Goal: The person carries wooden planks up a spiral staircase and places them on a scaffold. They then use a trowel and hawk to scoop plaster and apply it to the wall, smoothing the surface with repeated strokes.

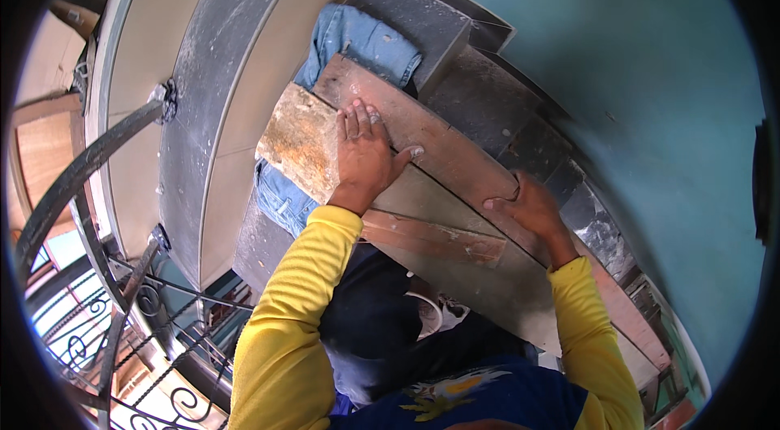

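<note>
Closest in, one blue shirt (487,397) carries a printed flower, and two yellow sleeves (301,292) reach forward over the work. Two long boards lie side by side across the person's front: a broad greyish board (512,292), its far left end crusted and pale, and beyond it a reddish plank (455,158). One short reddish strip (435,236) lies on the greyish one. The right hand (532,210) clasps the plank's far edge, thumb on top, its fingertips hidden from me. The left hand (364,154) rests flat across the seam, thumb spread wide. Two patches of blue denim (361,36) show around the boards' left end. Past them I see dark-treaded steps (219,64), a metal railing (81,170) and a teal wall (650,105)
</note>
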Action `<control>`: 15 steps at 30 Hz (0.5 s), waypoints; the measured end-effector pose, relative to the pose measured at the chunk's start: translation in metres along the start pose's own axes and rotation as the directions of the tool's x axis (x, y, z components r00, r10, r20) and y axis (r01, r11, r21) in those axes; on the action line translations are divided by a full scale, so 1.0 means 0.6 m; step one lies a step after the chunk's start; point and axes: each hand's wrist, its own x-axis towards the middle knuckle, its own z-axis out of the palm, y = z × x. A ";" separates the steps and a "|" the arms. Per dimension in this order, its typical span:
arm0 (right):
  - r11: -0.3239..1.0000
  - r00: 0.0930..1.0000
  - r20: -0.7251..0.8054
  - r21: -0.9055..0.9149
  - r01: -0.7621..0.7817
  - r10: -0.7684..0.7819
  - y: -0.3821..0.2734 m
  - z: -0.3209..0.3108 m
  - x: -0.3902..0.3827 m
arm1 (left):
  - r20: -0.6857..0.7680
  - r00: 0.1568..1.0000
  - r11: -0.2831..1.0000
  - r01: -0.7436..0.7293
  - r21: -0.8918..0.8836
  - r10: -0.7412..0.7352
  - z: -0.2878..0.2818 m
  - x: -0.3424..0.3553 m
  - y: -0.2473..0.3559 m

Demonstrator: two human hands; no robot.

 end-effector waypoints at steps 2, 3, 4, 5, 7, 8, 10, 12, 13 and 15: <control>0.998 0.998 0.063 0.067 -0.005 0.001 -0.001 -0.017 0.004 | 0.060 0.998 1.000 -0.007 0.010 0.006 -0.005 0.020 0.001; 0.994 0.998 0.047 0.109 0.033 -0.039 0.009 -0.019 0.001 | 0.090 0.996 1.000 -0.028 0.001 0.028 -0.004 0.032 0.012; 0.986 0.997 0.022 0.153 0.070 -0.074 0.015 -0.009 0.003 | 0.081 0.990 0.993 -0.114 0.008 0.113 0.002 0.040 0.004; 0.989 0.999 -0.020 0.145 0.041 -0.039 0.046 -0.025 -0.020 | 0.125 0.980 0.988 -0.149 -0.033 0.152 0.031 0.046 0.026; 0.978 1.000 0.005 0.210 0.004 -0.005 0.069 -0.026 -0.033 | 0.115 0.979 0.981 -0.155 -0.113 0.168 0.069 0.039 0.039; 0.991 0.998 -0.056 0.130 0.038 -0.031 0.053 -0.038 -0.040 | 0.275 0.954 0.981 -0.070 -0.182 0.119 0.039 0.051 0.036; 0.991 0.992 0.031 0.042 0.125 -0.126 0.025 -0.031 -0.020 | 0.442 0.896 0.999 -0.026 -0.045 0.043 0.001 0.049 -0.012; 0.979 0.979 -0.044 0.044 0.200 -0.198 -0.007 0.003 -0.007 | 0.183 0.982 0.981 -0.086 0.173 0.054 -0.013 0.025 -0.066; 0.978 0.978 -0.078 0.061 0.199 -0.194 0.000 0.013 -0.011 | 0.203 0.979 0.982 -0.057 0.179 0.020 -0.024 0.023 -0.059; 0.971 0.972 -0.105 0.090 0.221 -0.211 0.006 0.015 -0.014 | 0.232 0.972 0.982 -0.026 0.189 -0.019 -0.032 0.032 -0.049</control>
